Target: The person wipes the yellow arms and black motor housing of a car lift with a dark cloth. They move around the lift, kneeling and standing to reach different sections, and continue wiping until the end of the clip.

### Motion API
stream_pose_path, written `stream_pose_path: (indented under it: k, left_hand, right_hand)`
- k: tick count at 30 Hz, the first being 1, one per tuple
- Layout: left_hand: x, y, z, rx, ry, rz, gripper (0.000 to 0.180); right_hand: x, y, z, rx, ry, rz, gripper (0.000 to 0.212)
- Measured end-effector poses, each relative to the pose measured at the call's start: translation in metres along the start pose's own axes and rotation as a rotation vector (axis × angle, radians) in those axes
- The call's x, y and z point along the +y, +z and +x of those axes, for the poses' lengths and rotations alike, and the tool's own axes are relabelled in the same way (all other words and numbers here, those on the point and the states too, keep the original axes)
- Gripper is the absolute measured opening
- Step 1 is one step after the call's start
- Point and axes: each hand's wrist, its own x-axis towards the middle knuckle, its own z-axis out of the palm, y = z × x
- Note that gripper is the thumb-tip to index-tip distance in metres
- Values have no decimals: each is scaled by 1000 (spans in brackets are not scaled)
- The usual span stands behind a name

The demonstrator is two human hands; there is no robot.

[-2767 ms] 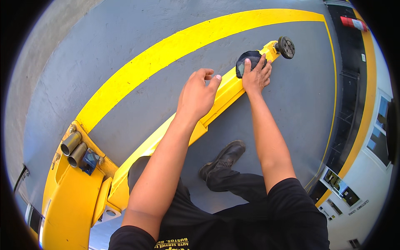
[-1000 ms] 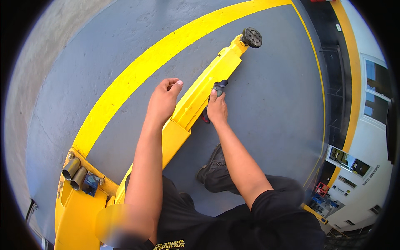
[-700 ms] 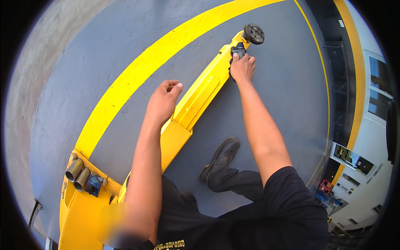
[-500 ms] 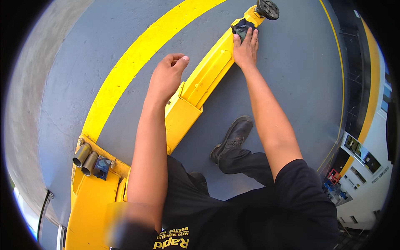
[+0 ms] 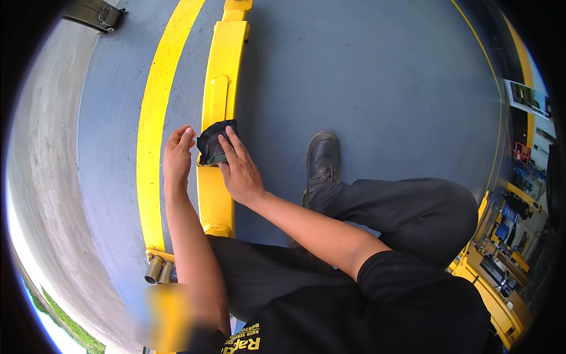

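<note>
One crumpled black cloth with a dull grey-green patch (image 5: pixel 211 146) lies bunched across the top of a long yellow-painted metal beam (image 5: pixel 227 56), its wrinkled edges standing up in soft folds and its left corner jutting past the beam's side. The bare right hand (image 5: pixel 240 174) rests on the cloth from the right, fingers extended and slightly parted, pressed flat on the fabric rather than wrapped round it, the thumb at its lower edge. Just left of the cloth, the bare left hand (image 5: pixel 178 154) is loosely curled, thumb close to the forefinger; nothing shows in its grasp, but I cannot tell what the hidden palm holds.

Smooth and glossy, the beam has straight edges and a raised, round-ended strip (image 5: pixel 220 91) beyond the cloth. Two hollow brownish metal tubes (image 5: pixel 154 270) stand near the left forearm. Yellow printed lettering (image 5: pixel 243 344), upside down, marks the black fabric shirt (image 5: pixel 330 312).

A narrow band of floor separates the beam from a broad, curving yellow painted stripe (image 5: pixel 154 135). Rightward, scuffed grey painted floor (image 5: pixel 389 106) stretches widely to a thin yellow line (image 5: pixel 498 91), with a black leather boot (image 5: pixel 323 154) planted on it.
</note>
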Motion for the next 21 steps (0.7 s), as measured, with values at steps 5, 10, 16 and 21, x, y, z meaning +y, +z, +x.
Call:
stream_pose_path:
  k: [5,10,16,21]
  left_hand:
    - [-4,6,-6,-8,36,24,53]
    - [-4,13,-19,80,14,141,57]
    - [-59,-63,-81,-31,-36,185,65]
    - [-186,-89,-180,121,-372,111,57]
  right_hand:
    - [22,-13,98,67,-43,-110,82]
    - [38,-76,253,58,61,-201,72]
    - [2,-119,319,-22,106,-463,67]
    - [0,-111,325,155,44,-473,63]
